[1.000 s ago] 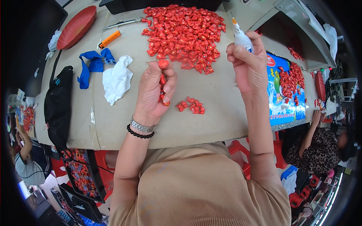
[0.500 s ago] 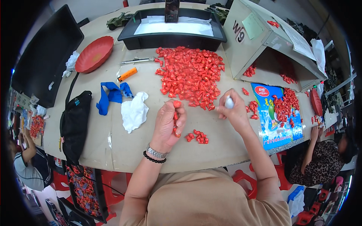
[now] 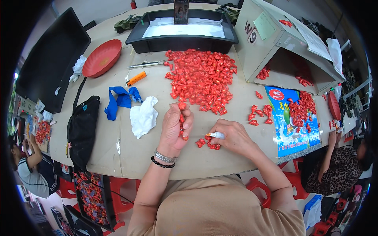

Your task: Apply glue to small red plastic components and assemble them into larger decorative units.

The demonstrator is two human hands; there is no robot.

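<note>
My left hand [image 3: 171, 131] is closed around several small glossy red pieces [image 3: 182, 106], which show in a column between thumb and fingers. Low over the table, my right hand [image 3: 237, 138] grips a white paint pen [image 3: 217, 135], its orange-tipped end pointing left. Under that pen lies a small cluster of red pieces [image 3: 201, 142], partly hidden by my right fingers. Beyond both hands spreads a large heap of the same red pieces [image 3: 201, 78]. A few loose ones [image 3: 254, 122] lie to the right of it.
A black tray [image 3: 181, 44] with white paper and a phone [image 3: 181, 11] stands behind the heap. At right are a grey open box [image 3: 256, 47] and a blue printed sheet [image 3: 289, 137]. White cloth [image 3: 143, 117], blue strips [image 3: 118, 101], an orange tube [image 3: 136, 78] and a black bag [image 3: 83, 126] lie left.
My right hand has come nearer and to the left with the pen, down to the small cluster. More loose red pieces lie beside the printed sheet. My left hand keeps its hold.
</note>
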